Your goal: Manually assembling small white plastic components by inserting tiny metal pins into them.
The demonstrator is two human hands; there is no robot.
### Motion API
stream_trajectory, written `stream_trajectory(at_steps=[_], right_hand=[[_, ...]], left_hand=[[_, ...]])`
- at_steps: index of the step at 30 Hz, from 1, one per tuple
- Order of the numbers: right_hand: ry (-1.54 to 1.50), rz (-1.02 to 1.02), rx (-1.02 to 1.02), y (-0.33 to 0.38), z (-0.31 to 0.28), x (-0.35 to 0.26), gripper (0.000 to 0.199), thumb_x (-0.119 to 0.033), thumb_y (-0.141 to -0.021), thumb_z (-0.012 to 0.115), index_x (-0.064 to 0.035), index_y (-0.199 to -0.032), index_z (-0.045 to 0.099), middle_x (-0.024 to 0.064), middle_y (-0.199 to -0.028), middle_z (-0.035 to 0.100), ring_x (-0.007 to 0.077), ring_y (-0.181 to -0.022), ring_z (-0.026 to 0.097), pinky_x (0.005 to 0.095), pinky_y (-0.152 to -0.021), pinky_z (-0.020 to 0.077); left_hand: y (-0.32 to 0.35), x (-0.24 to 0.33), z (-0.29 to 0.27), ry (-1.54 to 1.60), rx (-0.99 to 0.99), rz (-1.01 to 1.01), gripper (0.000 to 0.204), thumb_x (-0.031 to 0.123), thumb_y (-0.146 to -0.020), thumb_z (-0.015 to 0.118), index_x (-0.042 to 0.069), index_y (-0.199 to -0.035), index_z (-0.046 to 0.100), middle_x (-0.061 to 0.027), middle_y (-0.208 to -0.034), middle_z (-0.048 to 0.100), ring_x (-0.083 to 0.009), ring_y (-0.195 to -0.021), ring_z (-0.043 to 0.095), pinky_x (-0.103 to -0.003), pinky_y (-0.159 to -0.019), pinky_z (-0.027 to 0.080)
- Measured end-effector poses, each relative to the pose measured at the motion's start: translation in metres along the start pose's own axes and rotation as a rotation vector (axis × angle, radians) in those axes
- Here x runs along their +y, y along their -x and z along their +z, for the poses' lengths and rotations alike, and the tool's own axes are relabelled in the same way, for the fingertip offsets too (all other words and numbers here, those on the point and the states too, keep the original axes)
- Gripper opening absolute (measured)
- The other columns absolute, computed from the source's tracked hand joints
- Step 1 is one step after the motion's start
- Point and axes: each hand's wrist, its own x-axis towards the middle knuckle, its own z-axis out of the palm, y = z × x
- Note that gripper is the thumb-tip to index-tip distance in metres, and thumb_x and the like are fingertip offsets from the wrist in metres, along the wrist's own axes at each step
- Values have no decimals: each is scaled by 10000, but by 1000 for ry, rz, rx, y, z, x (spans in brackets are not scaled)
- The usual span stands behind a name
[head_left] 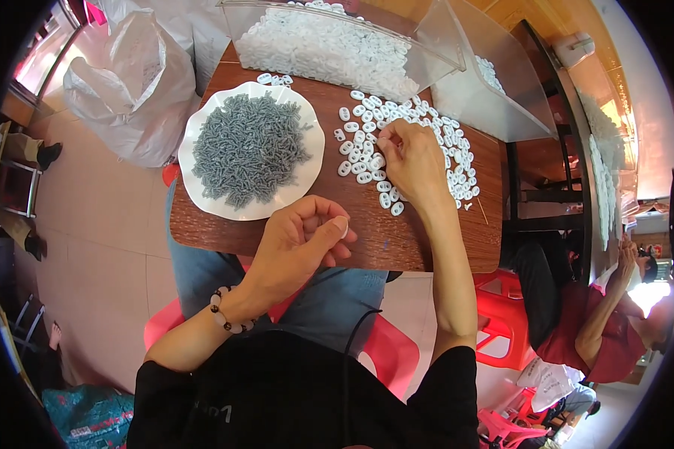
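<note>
A brown wooden desk was observed. A white oval piece was pinched in the left hand, clear of the desk. The right hand was closed, pinching among loose white pieces, beside a white plate of grey parts, evidently kept within reach.

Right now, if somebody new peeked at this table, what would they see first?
Probably the white scalloped plate heaped with small grey pieces, on the left of the brown table. Next to it lies a spread of little white oval pieces, where the right hand pinches one, and the left hand holds another near the table's front edge. A clear bin full of more white pieces stands at the back.
</note>
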Motion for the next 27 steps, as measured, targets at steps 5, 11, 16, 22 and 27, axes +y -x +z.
stream_trajectory(at_steps=[5,11,16,22,27], right_hand=[[-154,5,159,16,-17,-5,89,-94,-824,640,-13,-857,623,88,-742,628,177,-634,560,293,-578,436],[-261,95,135,53,-25,-5,96,-82,-879,608,14,-885,616,47,-740,599,93,-654,518,238,-599,412],[-383,149,139,72,-26,-13,88,-74,-871,626,12,-886,619,57,-776,612,104,-682,535,240,-644,431],[-358,128,121,78,-29,-24,94,-87,-859,650,2,-874,625,55,-785,616,117,-695,547,248,-658,440],[-380,136,101,78,-30,-30,86,-85,-852,655,-7,-876,631,57,-776,611,128,-695,544,257,-656,436]], left_hand=[[7,12,-14,35,34,-4,161,162,-926,565,23,-1001,596,-52,-820,648,-66,-639,583,-176,-523,432],[-2,45,-64,-504,254,281,131,144,-898,601,26,-909,657,15,-633,557,-24,-534,460,-171,-478,350],[-18,59,-72,-966,309,353,113,124,-835,654,14,-862,658,-41,-603,556,-103,-502,477,-268,-470,364],[-42,74,-63,-1225,227,525,129,114,-777,658,-4,-817,628,-172,-690,608,-293,-608,583,-385,-565,437],[-82,82,-57,-1274,134,623,105,99,-770,641,-2,-789,622,-175,-711,624,-332,-711,624,-398,-632,462]])
